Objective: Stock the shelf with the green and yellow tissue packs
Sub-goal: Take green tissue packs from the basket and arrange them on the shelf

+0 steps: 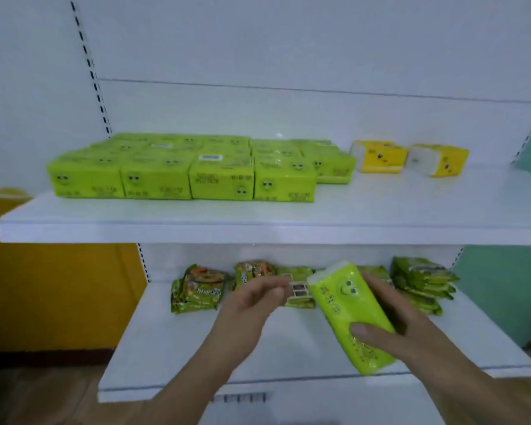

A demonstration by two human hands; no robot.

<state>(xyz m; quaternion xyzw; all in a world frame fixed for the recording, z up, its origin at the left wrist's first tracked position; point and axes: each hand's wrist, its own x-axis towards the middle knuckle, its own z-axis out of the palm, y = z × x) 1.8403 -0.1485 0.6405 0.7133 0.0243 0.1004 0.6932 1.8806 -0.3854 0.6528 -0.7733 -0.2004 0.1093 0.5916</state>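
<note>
Right hand (402, 326) grips a green tissue pack (350, 314); the thumb (360, 329) presses across its printed face and the fingers curl round the far side. The pack is tilted, white end up and to the left, in the air over the front right part of the lower shelf (196, 348), below the front edge of the upper shelf (258, 222). Left hand (252, 305) hangs just beside the pack's upper end, fingers loosely curled, holding nothing and not touching the pack.

On the upper shelf a block of green packs (181, 173) fills the left and middle; four stand side by side in its front row, set back from the front edge, with further rows behind reaching the back panel. One more green pack (331, 167) sits at the block's right, further back than the front row. Two yellow packs (379, 157) (439, 159) lie near the back edge toward the right end, just apart from each other.

On the lower shelf green snack packets (196, 289) lie along the back edge, with a stack of similar packets (423, 280) at the right end; the hands and the held pack hide part of the middle ones. A slotted upright (89, 65) runs up the left side of the white back panel; an orange wall (43, 286) shows at left and a teal wall (503, 286) at right.
</note>
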